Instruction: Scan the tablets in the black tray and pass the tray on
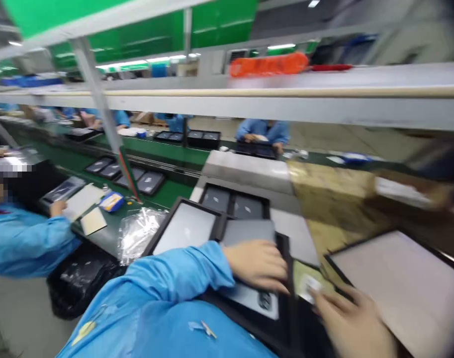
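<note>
My left hand [257, 263] lies flat, fingers stretched out, over a grey panel [249, 231] in a black tray [284, 243]. Below its fingers shows a light panel [251, 299] with a dark round mark near its corner. At the lower right my right hand [355, 323], blurred by motion, pinches a small white label [309, 287] with dark print between thumb and fingers. Beyond my left hand, a black tray holds dark flat panels [248, 206]. Another tray beside my left forearm carries a pale panel [187, 228].
A framed pale board [402, 283] lies at the right, near a brown box [409, 194]. Clear plastic bags [140, 233] and a blue tape roll [112, 201] sit at the left. A co-worker's blue sleeve [29, 243] reaches in there. A shelf rail [227, 102] crosses above.
</note>
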### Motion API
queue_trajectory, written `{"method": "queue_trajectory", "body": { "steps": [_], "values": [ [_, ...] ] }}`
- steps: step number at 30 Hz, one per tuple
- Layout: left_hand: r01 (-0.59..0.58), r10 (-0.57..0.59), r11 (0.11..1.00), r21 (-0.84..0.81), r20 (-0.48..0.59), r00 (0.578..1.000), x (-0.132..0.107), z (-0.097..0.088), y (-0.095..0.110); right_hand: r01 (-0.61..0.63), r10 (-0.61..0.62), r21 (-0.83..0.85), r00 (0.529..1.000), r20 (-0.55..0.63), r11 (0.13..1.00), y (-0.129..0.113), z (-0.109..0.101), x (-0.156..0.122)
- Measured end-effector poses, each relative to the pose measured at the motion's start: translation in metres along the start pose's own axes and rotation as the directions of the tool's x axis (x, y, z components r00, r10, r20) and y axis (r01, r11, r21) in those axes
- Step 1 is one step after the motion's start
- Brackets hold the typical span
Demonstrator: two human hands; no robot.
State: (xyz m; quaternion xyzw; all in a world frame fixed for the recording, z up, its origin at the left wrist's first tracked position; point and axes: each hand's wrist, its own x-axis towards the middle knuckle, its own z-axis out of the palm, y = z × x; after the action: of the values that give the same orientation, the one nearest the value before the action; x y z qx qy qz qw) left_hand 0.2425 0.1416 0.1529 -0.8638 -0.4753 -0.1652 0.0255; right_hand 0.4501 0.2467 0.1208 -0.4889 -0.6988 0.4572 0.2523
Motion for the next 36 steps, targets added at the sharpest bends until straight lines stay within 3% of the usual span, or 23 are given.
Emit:
{"method": "queue_trajectory", "body": {
  "steps": [2, 3, 4, 6, 9, 12, 15, 17, 18, 19, 20, 22, 24, 25, 26, 27, 29, 33, 36],
  "values": [
    [0.044, -0.053, 0.998, -0.046, -0.23, 0.972, -0.017, -0.013, -0.004, -0.072, 0.047, 0.16, 0.987, 0.152, 0.985, -0.017, 0.023, -0.02],
    [0.068, -0.095, 0.994, -0.087, -0.359, 0.928, -0.026, -0.017, -0.008, -0.065, 0.028, 0.167, 0.976, 0.214, 0.984, -0.027, 0.037, -0.026],
    [0.072, -0.126, 0.989, -0.129, -0.483, 0.867, -0.034, -0.021, -0.013, -0.048, 0.014, 0.129, 0.967, 0.256, 0.99, -0.035, 0.05, -0.028],
    [0.032, -0.125, 0.984, -0.177, -0.549, 0.826, -0.046, -0.026, -0.024, 0.073, -0.061, -0.039, 0.968, 0.242, 0.997, -0.046, 0.07, -0.025],
    [-0.029, -0.064, 0.985, -0.168, -0.523, 0.85, -0.051, -0.03, -0.03, 0.213, -0.179, -0.31, 0.975, 0.135, 0.927, -0.05, 0.069, -0.024],
    [0.007, -0.072, 0.987, -0.158, -0.406, 0.911, -0.05, -0.044, -0.021, 0.194, -0.236, -0.393, 0.97, -0.06, 0.899, -0.043, 0.036, -0.035],
    [0.159, -0.174, 0.983, -0.092, -0.2, 0.964, -0.068, -0.072, -0.013, 0.119, -0.179, -0.363, 0.974, -0.136, 0.924, -0.024, 0.001, -0.049],
    [0.342, -0.345, 0.938, -0.051, -0.062, 0.937, -0.102, -0.09, -0.012, 0.063, -0.097, -0.322, 0.991, -0.089, 0.945, -0.007, -0.01, -0.058],
    [0.46, -0.461, 0.887, -0.046, -0.012, 0.888, -0.124, -0.097, -0.013, 0.031, -0.049, -0.3, 0.997, -0.054, 0.953, 0.001, -0.01, -0.063],
    [0.597, -0.597, 0.801, -0.038, 0.019, 0.802, -0.149, -0.101, -0.014, -0.003, -0.002, -0.276, 1.0, -0.016, 0.961, 0.008, -0.007, -0.068],
    [0.734, -0.733, 0.679, -0.015, 0.023, 0.679, -0.175, -0.103, -0.014, -0.03, 0.038, -0.251, 0.999, 0.028, 0.967, 0.014, -0.002, -0.073],
    [0.924, -0.924, 0.382, 0.015, 0.029, 0.382, -0.22, -0.1, -0.01, -0.061, 0.088, -0.218, 0.989, 0.116, 0.974, 0.02, 0.012, -0.081],
    [0.992, -0.986, 0.122, -0.024, 0.109, 0.124, -0.249, -0.089, 0.0, -0.079, 0.123, -0.252, 0.979, 0.165, 0.965, 0.021, 0.024, -0.085],
    [0.998, -0.987, 0.031, -0.062, 0.153, 0.04, -0.257, -0.083, 0.006, -0.086, 0.142, -0.295, 0.974, 0.174, 0.952, 0.02, 0.028, -0.085],
    [0.993, -0.983, -0.03, -0.112, 0.182, -0.009, -0.261, -0.077, 0.012, -0.095, 0.165, -0.35, 0.971, 0.175, 0.932, 0.019, 0.03, -0.085],
    [0.983, -0.981, -0.061, -0.172, 0.193, -0.027, -0.261, -0.072, 0.017, -0.103, 0.187, -0.406, 0.967, 0.173, 0.908, 0.019, 0.031, -0.083],
    [0.954, -0.984, -0.068, -0.293, 0.18, -0.014, -0.258, -0.063, 0.023, -0.096, 0.207, -0.487, 0.962, 0.179, 0.868, 0.021, 0.029, -0.079],
    [0.85, -0.973, -0.083, -0.521, 0.227, 0.044, -0.256, -0.054, 0.024, -0.113, 0.226, -0.561, 0.965, 0.136, 0.82, 0.033, 0.022, -0.07],
    [0.745, -0.954, -0.094, -0.66, 0.275, 0.123, -0.261, -0.05, 0.026, -0.173, 0.268, -0.581, 0.96, 0.081, 0.795, 0.039, 0.02, -0.062]
  ]
}}
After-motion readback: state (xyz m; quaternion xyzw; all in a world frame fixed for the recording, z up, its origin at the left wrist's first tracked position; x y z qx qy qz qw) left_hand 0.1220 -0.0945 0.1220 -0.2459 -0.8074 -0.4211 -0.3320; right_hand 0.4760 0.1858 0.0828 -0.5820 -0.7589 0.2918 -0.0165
